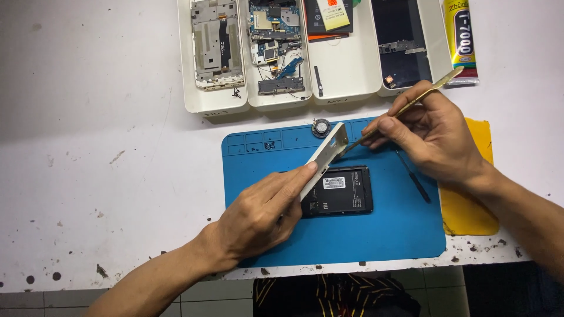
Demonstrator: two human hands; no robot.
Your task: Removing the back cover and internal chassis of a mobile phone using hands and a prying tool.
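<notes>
Above a blue rubber work mat (376, 235), the left hand (258, 220) grips a white plastic phone frame (325, 157) edgewise, fingers closed around its lower end. The right hand (432, 132), at three o'clock, pinches a thin brass pry tool (411, 104), its tip touching the frame's upper end. A black phone body (343, 191) lies on the mat just beneath.

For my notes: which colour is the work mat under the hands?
Blue mat, seen in the head view.

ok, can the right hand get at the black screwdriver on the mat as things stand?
Probably not without a change: the right hand is right beside the screwdriver, with bare mat between, but its fingers already hold a metal pry tool.
</notes>
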